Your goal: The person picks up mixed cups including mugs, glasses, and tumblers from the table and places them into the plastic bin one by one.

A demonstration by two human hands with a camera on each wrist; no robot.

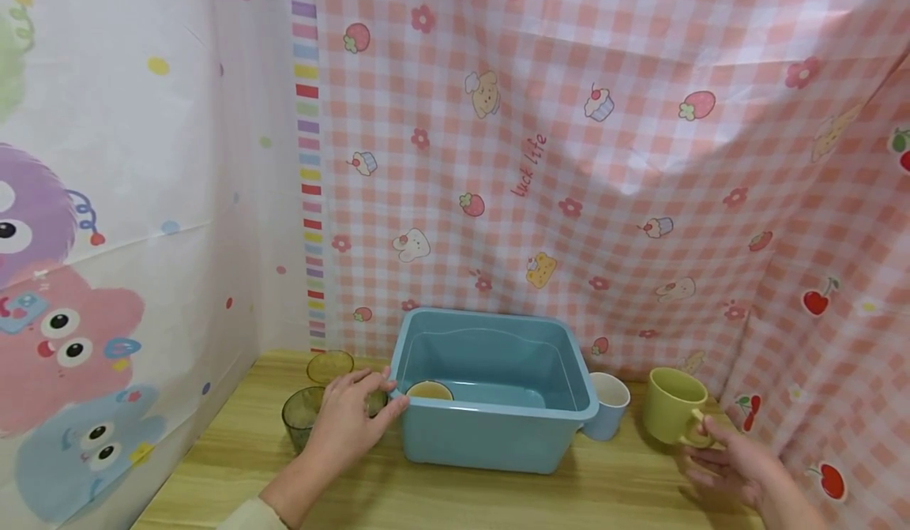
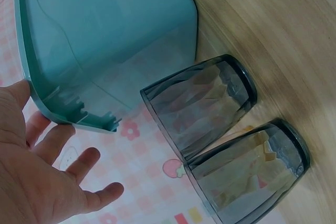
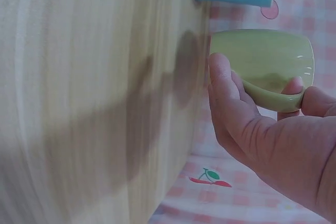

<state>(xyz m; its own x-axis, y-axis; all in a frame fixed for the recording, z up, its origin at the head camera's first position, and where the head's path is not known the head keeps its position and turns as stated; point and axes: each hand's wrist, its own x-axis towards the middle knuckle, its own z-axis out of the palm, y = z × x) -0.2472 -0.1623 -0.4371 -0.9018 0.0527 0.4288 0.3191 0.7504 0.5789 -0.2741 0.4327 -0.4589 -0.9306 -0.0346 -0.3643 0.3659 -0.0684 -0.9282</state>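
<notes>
With thumb and fingers on either side of the rim, my left hand (image 1: 353,413) grips the left end of a blue plastic bin (image 1: 490,439). Inside the bin, a yellowish cup (image 1: 430,390) shows its rim at the near left. My right hand (image 1: 739,467) holds a green mug (image 1: 668,407) by its handle, thumb and finger pinching the loop in the right wrist view. Between bin and mug stands a light blue cup (image 1: 607,411), partly hidden by the bin's corner. Dark ribbed glasses (image 2: 202,111) stand beside the bin under my left hand.
An amber glass (image 1: 330,366) stands at the back left of the wooden table (image 1: 462,502). Behind the bin hangs a pink checked cloth (image 1: 540,159), which also covers the right side. A white cartoon-printed sheet (image 1: 178,198) closes off the left.
</notes>
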